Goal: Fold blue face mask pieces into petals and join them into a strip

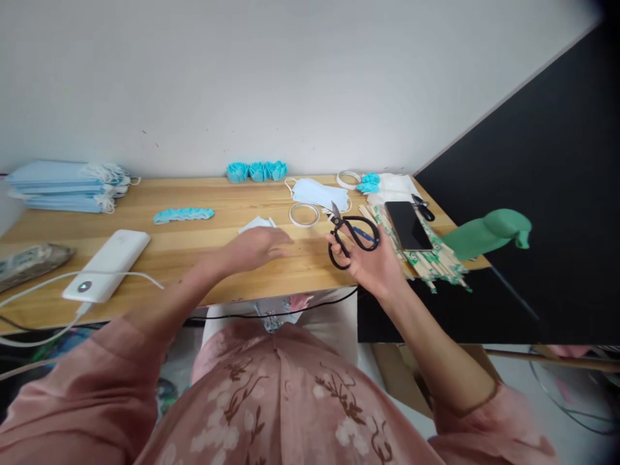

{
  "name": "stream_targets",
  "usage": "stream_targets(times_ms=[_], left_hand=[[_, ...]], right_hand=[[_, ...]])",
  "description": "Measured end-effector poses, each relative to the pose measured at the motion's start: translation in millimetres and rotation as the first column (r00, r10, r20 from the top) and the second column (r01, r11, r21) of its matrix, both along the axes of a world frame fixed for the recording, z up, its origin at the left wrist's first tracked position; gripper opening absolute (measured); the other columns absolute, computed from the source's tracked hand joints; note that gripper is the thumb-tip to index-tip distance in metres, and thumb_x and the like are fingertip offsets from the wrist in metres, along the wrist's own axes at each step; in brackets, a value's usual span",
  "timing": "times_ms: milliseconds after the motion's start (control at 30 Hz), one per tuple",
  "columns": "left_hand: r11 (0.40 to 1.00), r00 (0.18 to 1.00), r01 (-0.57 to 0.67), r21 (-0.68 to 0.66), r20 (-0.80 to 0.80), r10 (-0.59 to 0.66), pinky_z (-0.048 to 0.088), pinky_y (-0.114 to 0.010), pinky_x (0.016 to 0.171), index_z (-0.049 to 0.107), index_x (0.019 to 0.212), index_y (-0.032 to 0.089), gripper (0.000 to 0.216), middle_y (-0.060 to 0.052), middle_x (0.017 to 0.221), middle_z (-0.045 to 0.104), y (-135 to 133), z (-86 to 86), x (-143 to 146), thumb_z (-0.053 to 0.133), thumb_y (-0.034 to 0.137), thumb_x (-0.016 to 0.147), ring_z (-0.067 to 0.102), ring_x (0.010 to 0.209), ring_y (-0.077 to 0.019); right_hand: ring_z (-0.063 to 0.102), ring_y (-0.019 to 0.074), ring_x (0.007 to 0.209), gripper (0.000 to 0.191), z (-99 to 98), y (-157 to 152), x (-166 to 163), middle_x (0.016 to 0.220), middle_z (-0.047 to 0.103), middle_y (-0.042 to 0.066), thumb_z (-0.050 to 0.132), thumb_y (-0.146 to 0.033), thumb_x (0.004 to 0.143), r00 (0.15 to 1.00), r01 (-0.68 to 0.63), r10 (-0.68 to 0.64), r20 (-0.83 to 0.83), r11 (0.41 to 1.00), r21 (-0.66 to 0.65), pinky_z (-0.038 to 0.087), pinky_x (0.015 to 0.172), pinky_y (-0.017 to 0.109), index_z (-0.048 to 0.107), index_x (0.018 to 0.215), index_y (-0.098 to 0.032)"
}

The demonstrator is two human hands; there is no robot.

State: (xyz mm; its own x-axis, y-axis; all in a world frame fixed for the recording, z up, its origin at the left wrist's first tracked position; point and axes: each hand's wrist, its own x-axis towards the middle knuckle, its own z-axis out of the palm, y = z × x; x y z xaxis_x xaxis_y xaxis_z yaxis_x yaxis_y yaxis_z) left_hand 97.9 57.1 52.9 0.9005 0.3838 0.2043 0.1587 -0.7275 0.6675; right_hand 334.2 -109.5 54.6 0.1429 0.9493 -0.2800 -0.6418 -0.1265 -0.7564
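My right hand [371,261] grips black-handled scissors [349,234] above the front edge of the wooden table [194,248], blades shut and pointing away from me. My left hand [254,247] lies palm down on the table with fingers stretched out, just in front of a white piece of mask material [256,223]. A roll of white tape [304,214] lies between the two hands, farther back. A light blue face mask [317,192] lies behind the tape.
A stack of blue masks [65,186] sits at the far left. A white power bank [107,263] with cable lies front left. Pleated blue strips [183,214] and folded blue pieces [256,171] lie farther back. A black phone [407,225] rests on wrapped chopsticks [436,261] at right.
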Motion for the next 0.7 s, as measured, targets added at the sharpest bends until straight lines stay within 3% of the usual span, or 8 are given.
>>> stream_targets(times_ms=[167,300,367,467,567,700], left_hand=[[0.996,0.997,0.083,-0.045,0.009,-0.083,0.047,-0.034,0.095,0.072,0.118,0.028,0.031,-0.009,0.12,0.072,-43.4,-4.5,-31.9,0.062,0.037,0.09,0.066,0.109,-0.0263],[0.99,0.992,0.013,-0.139,0.129,0.005,0.048,-0.036,0.092,0.073,0.116,0.027,0.027,-0.01,0.115,0.074,-69.5,-27.8,-39.1,0.058,0.031,0.093,0.068,0.107,-0.0252],[0.982,0.975,-0.033,-0.186,0.211,0.072,0.05,-0.034,0.084,0.075,0.109,0.027,0.024,-0.009,0.103,0.077,-77.6,-43.7,-40.4,0.057,0.028,0.094,0.07,0.096,-0.0233],[0.973,0.94,-0.126,-0.195,0.291,0.18,0.049,-0.033,0.075,0.077,0.101,0.025,0.021,-0.009,0.087,0.077,-81.8,-59.5,-41.6,0.057,0.024,0.093,0.069,0.081,-0.0217],[0.969,0.939,-0.129,-0.21,0.289,0.187,0.049,-0.031,0.074,0.076,0.1,0.022,0.019,-0.009,0.086,0.076,-79.8,-61.8,-42.9,0.058,0.023,0.093,0.069,0.08,-0.0203],[0.967,0.933,-0.147,-0.206,0.295,0.205,0.05,-0.028,0.074,0.074,0.098,0.019,0.018,-0.009,0.088,0.076,-79.2,-59.7,-44.7,0.057,0.023,0.095,0.069,0.081,-0.0181]], right_hand=[[0.059,0.0229,0.088,0.071,10.0,-25.5,-10.9,0.124,0.065,0.014,0.053,-0.081,0.074,0.995,0.074,-0.075,0.065,0.997,0.019,0.054,0.059,0.032,0.064,0.119,-0.027],[0.057,0.0221,0.092,0.079,5.9,-32.0,-18.4,0.131,0.061,0.014,0.062,-0.082,0.065,0.994,0.105,-0.105,0.031,0.994,-0.002,0.055,0.063,0.031,0.066,0.12,-0.026],[0.058,0.0224,0.095,0.082,1.5,-30.2,-22.7,0.133,0.061,0.013,0.065,-0.082,0.062,0.997,0.076,-0.076,0.027,0.997,-0.021,0.056,0.065,0.031,0.065,0.122,-0.027],[0.057,0.0174,0.082,0.058,-4.8,-24.2,-28.5,0.124,0.065,0.011,0.067,-0.066,0.074,0.999,0.04,-0.038,0.02,0.994,-0.1,0.051,0.051,0.023,0.067,0.119,-0.028],[0.054,0.0129,0.068,0.04,-6.9,-17.9,-31.6,0.114,0.069,0.011,0.062,-0.053,0.084,0.998,0.043,-0.05,-0.046,0.989,-0.14,0.043,0.038,0.018,0.069,0.112,-0.025],[0.066,0.0173,0.081,0.047,-5.5,-11.9,-33.5,0.113,0.071,0.014,0.047,-0.06,0.092,0.979,0.076,-0.102,-0.176,0.986,-0.146,0.058,0.054,0.023,0.069,0.103,-0.02]])
